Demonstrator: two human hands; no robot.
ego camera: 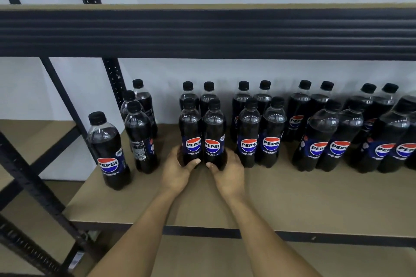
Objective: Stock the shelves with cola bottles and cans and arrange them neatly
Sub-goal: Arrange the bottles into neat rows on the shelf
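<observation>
Several black-capped cola bottles stand on the tan shelf board (281, 198). My left hand (177, 170) grips the base of one front bottle (190, 135), thumb across its front. My right hand (227, 171) grips the base of the bottle beside it (214, 137). The two bottles stand upright and touch, labels facing me. Two more bottles (198, 94) stand right behind them. To the right, pairs of bottles (261, 135) run in rows toward the shelf's right end. At the left, a single bottle (108, 150) stands forward and apart, with three others (139, 137) behind it, less orderly.
The dark ribbed beam of the upper shelf (202, 31) hangs over the bottles. Black perforated uprights (113, 78) and diagonal braces (29, 175) stand at the left. The shelf's front edge (202, 230) runs under my forearms. A lower board (202, 258) shows beneath.
</observation>
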